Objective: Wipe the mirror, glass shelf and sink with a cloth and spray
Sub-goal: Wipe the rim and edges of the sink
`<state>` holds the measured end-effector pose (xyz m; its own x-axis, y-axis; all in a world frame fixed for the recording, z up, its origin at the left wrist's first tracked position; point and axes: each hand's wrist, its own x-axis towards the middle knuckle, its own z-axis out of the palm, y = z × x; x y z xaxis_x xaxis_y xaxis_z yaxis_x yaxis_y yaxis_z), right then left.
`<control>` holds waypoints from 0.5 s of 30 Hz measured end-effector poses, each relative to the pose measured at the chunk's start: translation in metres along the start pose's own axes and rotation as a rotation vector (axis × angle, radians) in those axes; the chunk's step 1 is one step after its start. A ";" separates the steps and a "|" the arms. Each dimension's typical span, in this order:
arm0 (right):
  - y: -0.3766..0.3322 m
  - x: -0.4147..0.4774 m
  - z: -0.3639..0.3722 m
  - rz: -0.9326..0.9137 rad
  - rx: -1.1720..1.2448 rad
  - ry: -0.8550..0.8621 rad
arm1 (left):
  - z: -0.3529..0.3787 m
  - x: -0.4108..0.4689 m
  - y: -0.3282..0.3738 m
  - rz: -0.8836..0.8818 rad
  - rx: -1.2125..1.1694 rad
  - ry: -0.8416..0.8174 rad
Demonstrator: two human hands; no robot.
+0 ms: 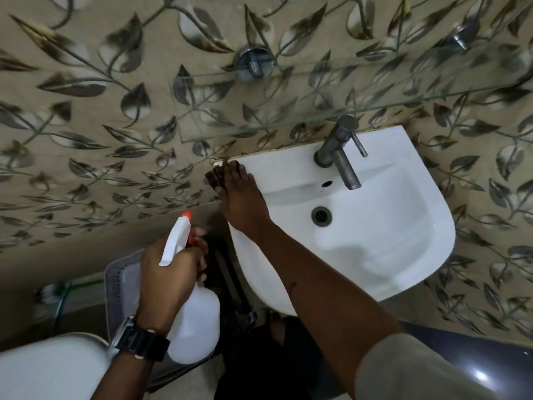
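Spray bottle point(192, 313) upright in closed left grip point(167, 272), nozzle toward wall; right grip point(242, 197) flat on cloth point(212, 177)

Right hand point(240, 197) presses cloth point(212, 180) on sink point(403, 255) rim; left hand point(167, 272) holds spray bottle point(193, 321).

The far wall point(86, 125) is covered in beige tile patterned with dark leaves on thin vines. Two round chrome wall mounts point(253, 62) are fixed to it, one at centre and one far right. At the near left, a white toilet cistern point(49, 368) shows, with a grey ribbed mat point(121, 281) beyond it. A glossy dark grey surface point(476, 359) catches a small highlight near right.
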<state>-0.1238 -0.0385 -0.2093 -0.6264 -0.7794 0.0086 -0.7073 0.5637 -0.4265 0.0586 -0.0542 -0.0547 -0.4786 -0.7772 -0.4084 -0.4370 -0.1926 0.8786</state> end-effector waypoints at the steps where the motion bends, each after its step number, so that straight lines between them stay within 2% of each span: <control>1: 0.007 -0.001 -0.002 -0.027 -0.018 -0.013 | 0.001 0.001 -0.001 -0.003 -0.024 -0.002; 5: 0.067 0.006 -0.023 -0.060 -0.186 -0.028 | 0.008 0.007 -0.005 -0.054 -0.115 -0.014; 9: 0.132 0.009 -0.062 0.158 -0.189 0.087 | 0.012 0.003 -0.002 -0.023 -0.119 -0.059; 15: 0.130 0.013 -0.071 0.207 -0.228 0.011 | 0.005 0.005 -0.019 0.015 -0.130 -0.036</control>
<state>-0.2471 0.0441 -0.2008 -0.7674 -0.6394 -0.0470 -0.6188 0.7579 -0.2065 0.0609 -0.0518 -0.0752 -0.5129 -0.7589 -0.4014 -0.3285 -0.2585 0.9085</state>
